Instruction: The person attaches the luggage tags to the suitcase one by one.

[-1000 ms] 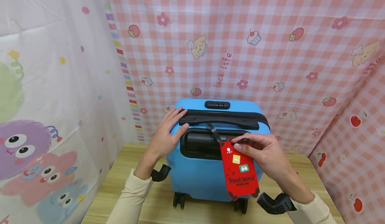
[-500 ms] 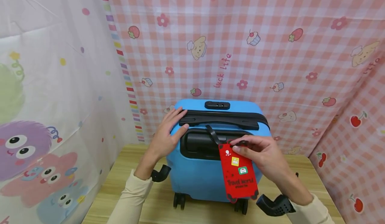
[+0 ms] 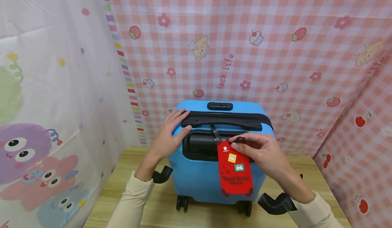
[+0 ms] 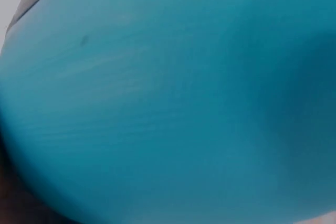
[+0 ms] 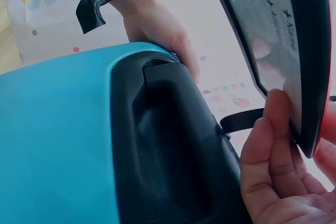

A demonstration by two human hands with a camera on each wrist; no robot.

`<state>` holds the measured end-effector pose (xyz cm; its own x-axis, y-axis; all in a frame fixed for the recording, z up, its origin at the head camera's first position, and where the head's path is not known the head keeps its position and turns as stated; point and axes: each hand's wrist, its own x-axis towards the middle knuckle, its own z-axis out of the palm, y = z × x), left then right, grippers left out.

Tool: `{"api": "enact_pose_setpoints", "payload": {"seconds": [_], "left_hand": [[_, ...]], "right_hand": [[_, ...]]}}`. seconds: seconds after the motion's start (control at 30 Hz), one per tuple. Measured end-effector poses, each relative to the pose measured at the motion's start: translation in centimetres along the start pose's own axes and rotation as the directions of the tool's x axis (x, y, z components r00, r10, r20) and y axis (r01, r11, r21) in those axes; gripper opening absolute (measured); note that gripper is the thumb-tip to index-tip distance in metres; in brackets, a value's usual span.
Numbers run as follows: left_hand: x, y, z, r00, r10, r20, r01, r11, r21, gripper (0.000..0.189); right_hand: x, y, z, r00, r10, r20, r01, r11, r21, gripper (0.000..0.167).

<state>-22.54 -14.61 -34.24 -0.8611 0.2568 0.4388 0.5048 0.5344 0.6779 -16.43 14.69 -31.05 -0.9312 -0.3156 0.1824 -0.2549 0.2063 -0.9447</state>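
Note:
A blue suitcase (image 3: 214, 182) stands upright, with a black handle (image 3: 222, 121) across its top. My left hand (image 3: 168, 136) rests on its upper left corner, fingers stretched over the edge by the handle's end. In my right hand (image 3: 260, 149) I pinch the upper part of a red luggage tag (image 3: 235, 183) between thumb and fingers. The tag hangs before the suitcase's black recess (image 3: 199, 146). From its top a black strap (image 3: 215, 132) reaches the handle's lower edge; whether it passes under is hidden. The right wrist view shows the tag's name-card side (image 5: 273, 30).
The suitcase's wheels (image 3: 182, 204) stand on a wood-grain table (image 3: 122, 187). Behind hangs a pink checked cloth (image 3: 275, 68), and a white cartoon cloth (image 3: 76, 102) is at left. A combination lock (image 3: 219, 106) sits on top. A small dark object (image 3: 301, 176) lies at right.
My right hand has moved the luggage tag left and slightly up. The strap's tip, below the handle half a second ago, now meets the handle's lower edge. My left hand stays in place.

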Motion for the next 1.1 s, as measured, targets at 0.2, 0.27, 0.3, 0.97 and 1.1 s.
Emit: {"api": "enact_pose_setpoints", "payload": {"seconds": [0.2,0.27,0.3,0.97,1.1], "left_hand": [[0.3,0.4,-0.3,0.999,0.025,0.021,-0.025,0.999,0.028,0.052],[0.7,0.9,-0.4,0.998,0.049,0.028,-0.051,0.997,0.049,0.05],[0.9,1.2,-0.4,0.997,0.063,0.034,-0.065,0.996,0.056,0.05],[3.2,3.9,0.2,0.99,0.124,0.061,-0.133,0.974,0.184,0.047],[3.2,3.9,0.4,0.989,0.13,0.071,-0.142,0.971,0.191,0.047]], "right_hand": [[0.7,-0.3,-0.1,0.998,-0.032,0.046,0.034,0.999,-0.031,0.026],[1.0,-0.5,-0.1,0.997,-0.046,0.06,0.049,0.998,-0.047,0.025],[1.2,-0.6,-0.1,0.996,-0.051,0.067,0.054,0.997,-0.051,0.025],[3.3,-1.9,0.1,0.986,-0.053,0.159,0.059,0.998,-0.034,0.017],[3.7,-2.0,-0.1,0.982,-0.071,0.174,0.076,0.997,-0.025,0.016]]}}
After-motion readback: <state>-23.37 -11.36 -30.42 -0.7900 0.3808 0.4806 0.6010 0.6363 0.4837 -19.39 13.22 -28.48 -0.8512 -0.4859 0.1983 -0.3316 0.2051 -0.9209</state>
